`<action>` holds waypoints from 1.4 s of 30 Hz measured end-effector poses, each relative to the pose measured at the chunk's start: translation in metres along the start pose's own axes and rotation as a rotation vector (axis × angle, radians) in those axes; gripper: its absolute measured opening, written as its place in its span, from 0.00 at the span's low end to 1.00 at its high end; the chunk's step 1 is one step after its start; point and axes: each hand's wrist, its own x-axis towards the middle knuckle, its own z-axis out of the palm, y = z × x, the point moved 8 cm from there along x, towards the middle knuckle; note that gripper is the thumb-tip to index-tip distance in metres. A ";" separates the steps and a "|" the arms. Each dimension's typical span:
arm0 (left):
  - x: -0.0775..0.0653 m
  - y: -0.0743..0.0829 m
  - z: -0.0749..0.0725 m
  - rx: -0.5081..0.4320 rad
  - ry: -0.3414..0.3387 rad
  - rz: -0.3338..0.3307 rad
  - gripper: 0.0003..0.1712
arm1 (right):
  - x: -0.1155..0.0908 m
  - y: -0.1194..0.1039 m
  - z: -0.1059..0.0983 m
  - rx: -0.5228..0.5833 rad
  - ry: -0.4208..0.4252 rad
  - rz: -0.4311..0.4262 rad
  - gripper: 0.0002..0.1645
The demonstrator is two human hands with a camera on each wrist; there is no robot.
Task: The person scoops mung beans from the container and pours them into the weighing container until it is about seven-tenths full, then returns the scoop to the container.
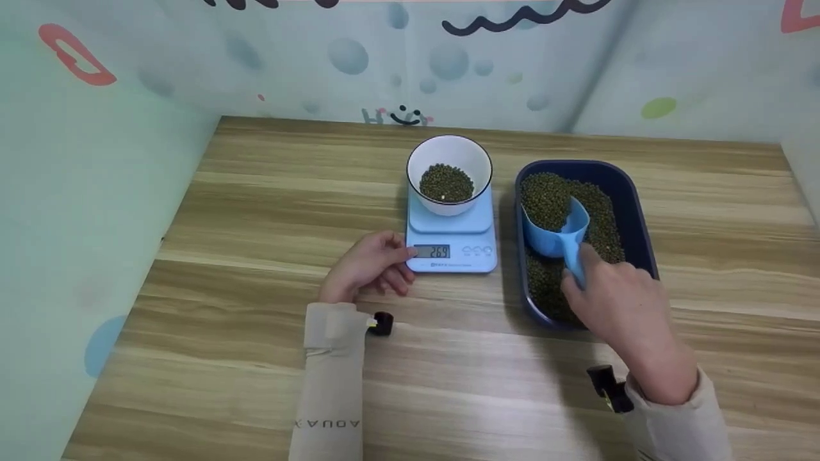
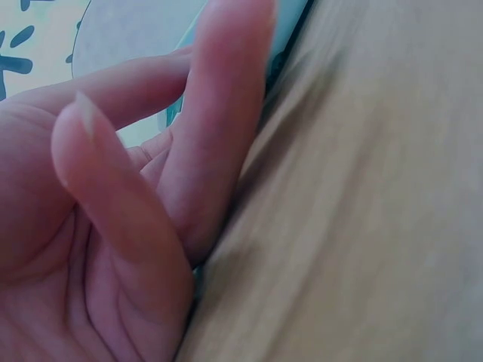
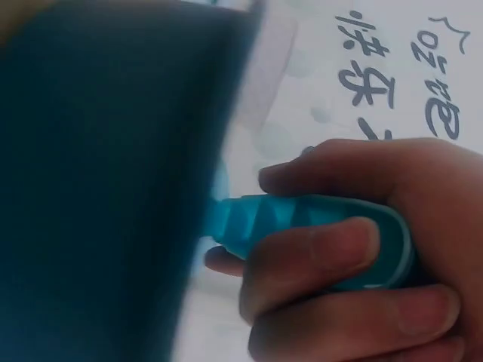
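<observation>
the right hand [image 1: 624, 298] gripped the handle of the blue scoop [image 1: 548, 243], heaped with green beans [image 1: 546, 200] inside the navy tub [image 1: 631, 218]. the left hand [image 1: 368, 262], fingers loosely bent, touched the scale [image 1: 451, 229]. on that stood a white bowl [image 1: 462, 153] holding more beans.

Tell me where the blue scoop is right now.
In the head view, the blue scoop is right of centre, within the outline of the dark blue tub, right of the scale, its handle gripped by the right hand.
</observation>
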 end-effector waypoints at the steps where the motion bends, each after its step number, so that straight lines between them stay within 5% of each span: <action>1: 0.000 0.000 0.000 -0.003 -0.005 -0.002 0.16 | -0.002 0.001 0.001 -0.001 0.020 -0.001 0.20; 9: -0.005 0.000 -0.010 -0.012 0.024 0.000 0.16 | -0.006 0.009 0.015 0.042 0.090 0.004 0.26; 27: 0.000 0.002 0.001 -0.003 -0.015 -0.005 0.18 | -0.012 0.029 0.026 0.090 0.114 0.060 0.28; 37: 0.000 -0.002 0.000 -0.014 -0.002 0.000 0.17 | -0.012 0.036 0.041 0.149 0.011 0.117 0.31; 42: 0.002 0.000 0.001 -0.013 -0.008 0.014 0.16 | -0.010 0.045 0.049 0.198 -0.195 0.188 0.33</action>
